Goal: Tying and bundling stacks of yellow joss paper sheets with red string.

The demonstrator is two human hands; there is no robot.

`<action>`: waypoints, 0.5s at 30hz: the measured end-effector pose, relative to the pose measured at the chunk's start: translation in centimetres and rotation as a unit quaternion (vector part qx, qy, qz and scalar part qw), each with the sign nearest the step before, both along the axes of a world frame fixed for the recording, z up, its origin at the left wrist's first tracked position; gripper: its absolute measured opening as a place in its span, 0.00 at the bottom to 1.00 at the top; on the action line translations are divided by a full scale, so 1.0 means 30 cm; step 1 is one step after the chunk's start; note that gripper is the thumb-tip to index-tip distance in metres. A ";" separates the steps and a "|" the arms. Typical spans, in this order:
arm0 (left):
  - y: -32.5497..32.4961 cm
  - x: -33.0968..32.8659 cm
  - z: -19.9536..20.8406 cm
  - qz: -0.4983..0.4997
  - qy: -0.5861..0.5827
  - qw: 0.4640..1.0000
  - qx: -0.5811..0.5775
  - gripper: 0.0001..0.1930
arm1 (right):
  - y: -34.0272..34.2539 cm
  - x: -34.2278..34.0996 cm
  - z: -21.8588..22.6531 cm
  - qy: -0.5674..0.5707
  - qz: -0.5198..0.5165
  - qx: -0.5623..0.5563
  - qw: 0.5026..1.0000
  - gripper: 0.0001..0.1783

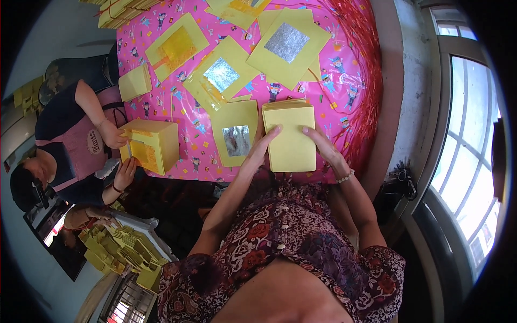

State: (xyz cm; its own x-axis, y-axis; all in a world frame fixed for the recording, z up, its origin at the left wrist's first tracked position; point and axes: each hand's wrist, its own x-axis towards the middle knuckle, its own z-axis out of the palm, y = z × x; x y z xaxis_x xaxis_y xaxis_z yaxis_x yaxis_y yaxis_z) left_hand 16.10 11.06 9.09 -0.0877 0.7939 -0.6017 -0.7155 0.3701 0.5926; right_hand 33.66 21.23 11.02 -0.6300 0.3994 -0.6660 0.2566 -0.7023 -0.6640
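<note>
A thick stack of folded yellow paper (291, 141) stands between my two hands at the table's near edge. My left hand (262, 145) grips its left side, thumb on the top sheet and fingers mostly hidden behind. On the opposite side my right hand (324, 145) holds it the same way, a beaded bracelet at the wrist. Just left of the stack lies a yellow sheet with a silver square (236, 141). Farther off, another silver-square sheet (287, 43) overlaps other yellow paper.
Red strands (362, 102) run down the right side of the pink patterned tablecloth (207, 167). At the left, a co-worker's hands (119, 156) touch a large yellow paper stack (164, 145) with an orange square. More yellow bundles (121, 242) sit lower left; a window (468, 129) is at right.
</note>
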 end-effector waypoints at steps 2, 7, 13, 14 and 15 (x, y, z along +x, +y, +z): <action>-0.021 0.004 -0.025 -0.051 0.099 0.993 0.032 0.50 | -0.003 0.022 -0.033 -0.001 -0.001 -0.009 1.000 0.46; -0.076 0.018 -0.088 -0.049 0.083 0.994 0.051 0.49 | -0.004 0.054 -0.032 0.069 -0.005 0.018 0.997 0.41; -0.059 0.040 -0.095 -0.001 -0.008 1.000 0.027 0.43 | -0.042 0.041 -0.025 0.044 -0.068 -0.057 0.995 0.40; -0.054 0.049 -0.066 -0.012 -0.013 1.000 0.009 0.32 | -0.042 0.036 -0.016 0.039 -0.067 -0.064 0.995 0.41; -0.054 0.050 -0.056 -0.016 -0.012 1.000 0.010 0.32 | -0.043 0.019 0.009 0.032 -0.068 -0.038 0.996 0.42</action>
